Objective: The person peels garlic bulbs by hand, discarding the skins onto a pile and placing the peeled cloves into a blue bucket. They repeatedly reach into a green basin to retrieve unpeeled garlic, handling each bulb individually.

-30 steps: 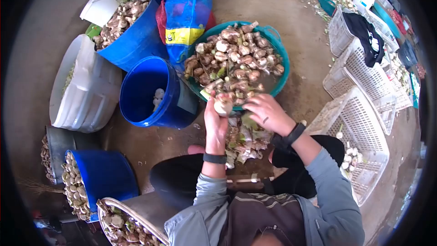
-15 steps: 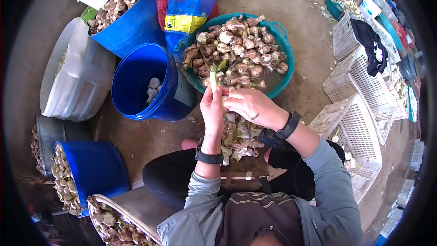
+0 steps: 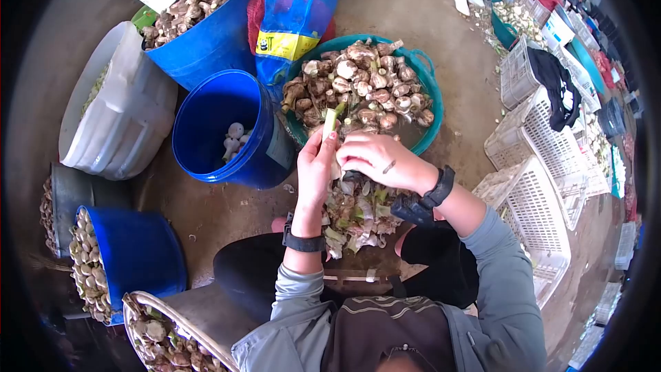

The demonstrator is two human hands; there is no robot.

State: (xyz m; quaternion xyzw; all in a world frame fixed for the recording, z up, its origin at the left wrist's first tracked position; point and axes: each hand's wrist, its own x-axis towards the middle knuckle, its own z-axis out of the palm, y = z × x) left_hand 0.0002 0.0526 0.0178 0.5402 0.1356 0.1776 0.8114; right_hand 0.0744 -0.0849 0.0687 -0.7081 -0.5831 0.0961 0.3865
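At mid-frame, the left hand's (image 3: 315, 169) grip clamps a pale-green, cylindrical plant stalk (image 3: 330, 121), probably light, firm, slippery and best held mid-length, the adjacent right hand's (image 3: 387, 162) grip being indiscernible.

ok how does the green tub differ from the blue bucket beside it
The tub is wide and shallow; the bucket is narrower and deeper. The tub is heaped with brownish bulbs, while the bucket shows only a few clean white ones. Both are round, open-topped and on the floor.
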